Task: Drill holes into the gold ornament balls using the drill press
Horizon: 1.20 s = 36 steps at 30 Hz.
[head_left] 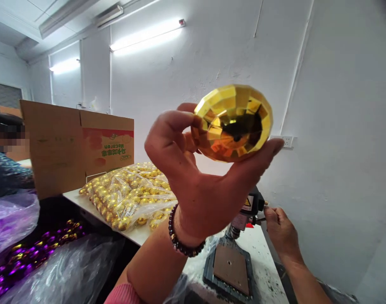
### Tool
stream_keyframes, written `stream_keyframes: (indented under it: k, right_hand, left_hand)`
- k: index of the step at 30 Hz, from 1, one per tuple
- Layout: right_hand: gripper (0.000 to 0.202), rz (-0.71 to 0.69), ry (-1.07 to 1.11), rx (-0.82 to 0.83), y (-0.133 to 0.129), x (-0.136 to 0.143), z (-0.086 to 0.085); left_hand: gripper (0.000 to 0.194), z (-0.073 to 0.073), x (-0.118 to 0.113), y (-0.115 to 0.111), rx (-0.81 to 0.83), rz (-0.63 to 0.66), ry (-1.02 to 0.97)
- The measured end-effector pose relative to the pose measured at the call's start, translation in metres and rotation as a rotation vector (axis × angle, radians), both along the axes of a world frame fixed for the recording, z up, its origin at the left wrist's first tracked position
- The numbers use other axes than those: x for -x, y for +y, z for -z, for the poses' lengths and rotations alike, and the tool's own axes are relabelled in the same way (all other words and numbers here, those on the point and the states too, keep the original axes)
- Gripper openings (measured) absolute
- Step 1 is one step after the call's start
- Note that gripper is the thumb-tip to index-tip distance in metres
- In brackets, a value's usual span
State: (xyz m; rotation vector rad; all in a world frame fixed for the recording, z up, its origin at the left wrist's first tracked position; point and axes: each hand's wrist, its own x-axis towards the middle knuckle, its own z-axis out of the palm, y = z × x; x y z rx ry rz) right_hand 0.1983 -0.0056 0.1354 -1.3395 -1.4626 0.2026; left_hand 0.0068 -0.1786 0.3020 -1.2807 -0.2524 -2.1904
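Note:
A shiny gold faceted ball (234, 120) is held up high in front of me. My left hand (199, 181), with a dark bead bracelet (183, 249) at its wrist, pinches it between thumb and fingers. Behind and below stands a small bench press (240, 219) with a warning label, partly hidden by my left hand. Its base carries a brown square plate (231, 268) with a small hole in it. At the press's right side, my right hand (280, 232) is closed around a handle, most of which the fingers cover.
A clear bag of gold balls (126, 194) lies on the white table left of my arm. Behind it stands a cardboard box (53, 147). Purple and gold balls (37, 257) and plastic bags lie lower left. A co-worker (9, 169) sits far left. Dark specks dot the table beside the press.

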Motion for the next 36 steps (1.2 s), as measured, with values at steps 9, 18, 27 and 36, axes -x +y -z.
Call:
stream_keyframes:
  k: [9, 18, 27, 36]
  right_hand:
    - [0.072, -0.044, 0.07, 0.09, 0.001, -0.002, 0.003]
    - [0.055, -0.032, 0.097, 0.162, 0.004, -0.006, 0.012]
    - [0.054, -0.001, 0.11, 0.135, -0.001, -0.003, 0.007]
    - [0.042, 0.024, 0.105, 0.095, -0.007, 0.002, 0.002]
  left_hand:
    - [0.094, 0.028, 0.008, 0.046, -0.022, -0.088, 0.077]
    - [0.078, 0.06, 0.003, 0.035, 0.237, -0.018, 0.053]
    - [0.085, 0.09, 0.008, 0.072, 0.251, -0.024, 0.029]
    - [0.086, 0.115, 0.005, 0.07, 0.344, 0.073, 0.08]
